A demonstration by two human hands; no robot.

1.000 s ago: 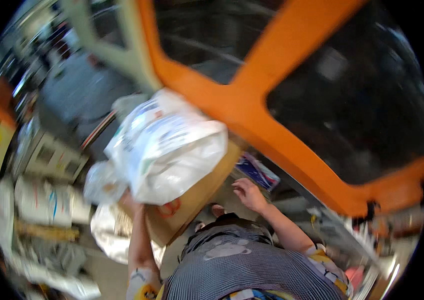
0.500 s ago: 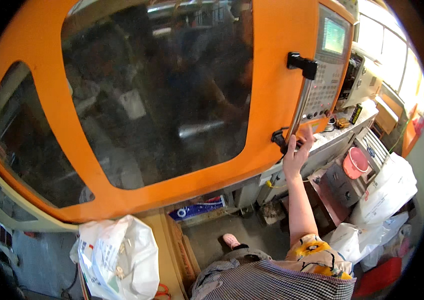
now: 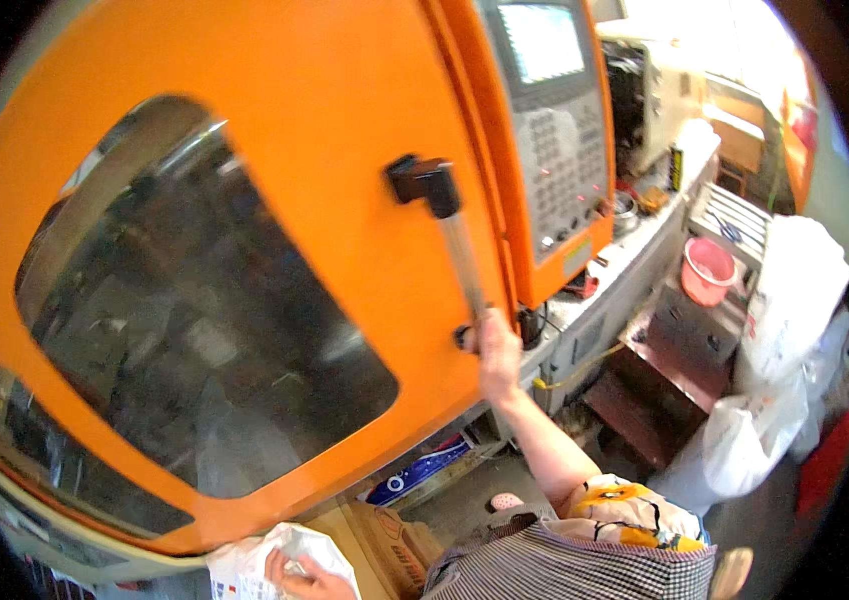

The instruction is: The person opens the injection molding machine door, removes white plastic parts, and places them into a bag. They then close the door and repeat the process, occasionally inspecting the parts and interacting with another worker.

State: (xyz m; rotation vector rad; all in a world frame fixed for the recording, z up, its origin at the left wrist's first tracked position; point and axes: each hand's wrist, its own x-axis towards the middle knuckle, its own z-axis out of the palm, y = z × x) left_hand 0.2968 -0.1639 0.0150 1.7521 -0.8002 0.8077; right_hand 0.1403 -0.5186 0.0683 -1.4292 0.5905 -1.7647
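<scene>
My right hand (image 3: 500,355) is wrapped round the lower end of an upright metal bar handle (image 3: 463,255) with black mounts. The handle is fixed to the large orange machine door (image 3: 345,130), just left of the control panel. At the lower edge, my left hand (image 3: 307,580) is over a white plastic bag (image 3: 245,562), its fingers slightly bent and apart, with nothing visible in them. I cannot tell whether it touches the bag. A dark window (image 3: 205,320) fills much of the door, and what lies behind it is blurred.
Right of the handle stands an orange-framed control panel (image 3: 560,150) with a lit screen. Along the right are a pink bucket (image 3: 708,272), a dark metal chute (image 3: 660,400) and stuffed white sacks (image 3: 795,300). Below the door lies a cardboard box (image 3: 395,545) beside a blue package (image 3: 420,475).
The view has swung right, shifting the door and handle leftward in the picture. My right hand's fingers have closed round the handle. My left hand has come into view over the bag.
</scene>
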